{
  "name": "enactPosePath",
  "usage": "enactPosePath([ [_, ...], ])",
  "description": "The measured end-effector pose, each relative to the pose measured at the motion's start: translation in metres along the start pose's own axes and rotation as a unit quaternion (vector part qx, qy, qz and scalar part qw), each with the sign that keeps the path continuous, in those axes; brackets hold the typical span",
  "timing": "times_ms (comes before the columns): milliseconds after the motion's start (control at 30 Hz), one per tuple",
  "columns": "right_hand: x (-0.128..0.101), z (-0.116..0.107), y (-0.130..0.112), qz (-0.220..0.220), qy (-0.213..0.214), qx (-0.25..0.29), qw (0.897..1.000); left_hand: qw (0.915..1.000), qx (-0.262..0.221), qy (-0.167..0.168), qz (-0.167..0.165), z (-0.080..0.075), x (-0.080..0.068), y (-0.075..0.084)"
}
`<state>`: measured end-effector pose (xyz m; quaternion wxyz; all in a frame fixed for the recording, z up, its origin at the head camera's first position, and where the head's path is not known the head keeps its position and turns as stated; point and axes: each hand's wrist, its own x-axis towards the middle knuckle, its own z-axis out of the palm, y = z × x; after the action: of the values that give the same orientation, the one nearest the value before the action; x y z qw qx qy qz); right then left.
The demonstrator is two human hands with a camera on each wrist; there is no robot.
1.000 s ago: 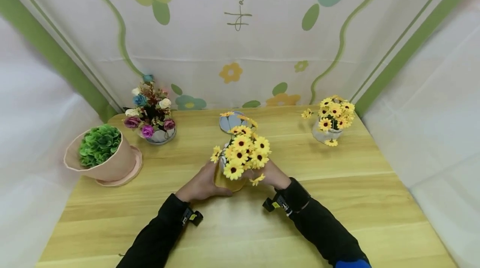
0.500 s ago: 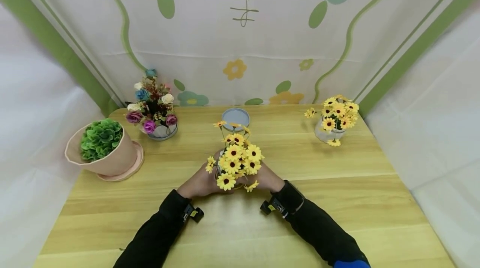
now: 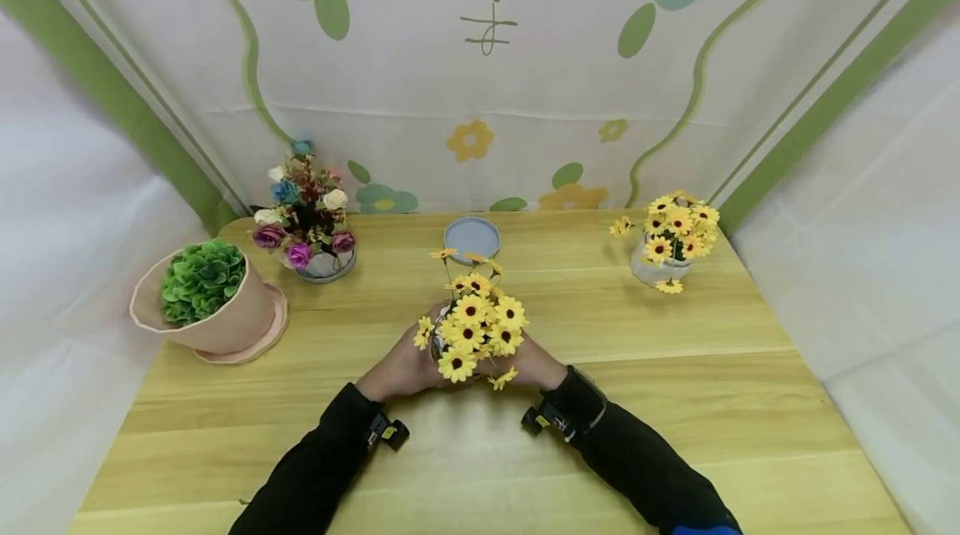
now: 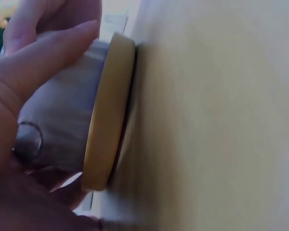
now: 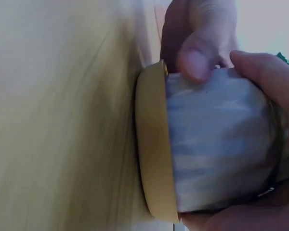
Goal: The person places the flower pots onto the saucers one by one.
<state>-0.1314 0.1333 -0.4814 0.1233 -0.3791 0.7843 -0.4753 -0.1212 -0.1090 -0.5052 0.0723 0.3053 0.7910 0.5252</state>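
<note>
A flowerpot of yellow daisies [image 3: 472, 333] stands in front of me at the middle of the table. My left hand [image 3: 405, 364] grips the pot from the left, and my right hand [image 3: 536, 362] grips it from the right. The blossoms cover most of the fingers in the head view. In the left wrist view the grey pot [image 4: 62, 108] sits in a round yellow saucer [image 4: 108, 115] resting on the table. The right wrist view shows the ribbed pot [image 5: 219, 139], the saucer [image 5: 154, 144] at its base, and both thumbs near its front.
Behind the daisies lies a blue-grey saucer [image 3: 471, 239]. At the left are a pink pot [image 3: 236, 322] of green leaves and a pot of mixed roses [image 3: 303, 222]. Another yellow-daisy pot [image 3: 663, 256] stands at the right rear. A printed curtain [image 3: 420, 77] hangs behind the table [image 3: 615, 435].
The daisy pot has come nearer to me, along with both hands. The yellow saucer, seen beneath it in the head view earlier, is now hidden there. The last half second shows almost no motion.
</note>
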Motion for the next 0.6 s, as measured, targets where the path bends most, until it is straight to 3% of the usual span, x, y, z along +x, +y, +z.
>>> enactPosePath([
  [200,0.002,0.003,-0.001,-0.002,-0.004,0.036,0.999,0.9975,0.033,0.056,0.028,0.006,-0.007,0.006],
  [367,0.002,0.005,0.001,-0.010,0.001,0.049,0.999,0.9963,0.046,0.059,0.043,0.011,-0.011,0.012],
  [600,0.008,0.006,0.003,-0.004,0.006,0.049,0.999,0.9972,0.039,0.062,0.018,0.008,-0.009,0.018],
])
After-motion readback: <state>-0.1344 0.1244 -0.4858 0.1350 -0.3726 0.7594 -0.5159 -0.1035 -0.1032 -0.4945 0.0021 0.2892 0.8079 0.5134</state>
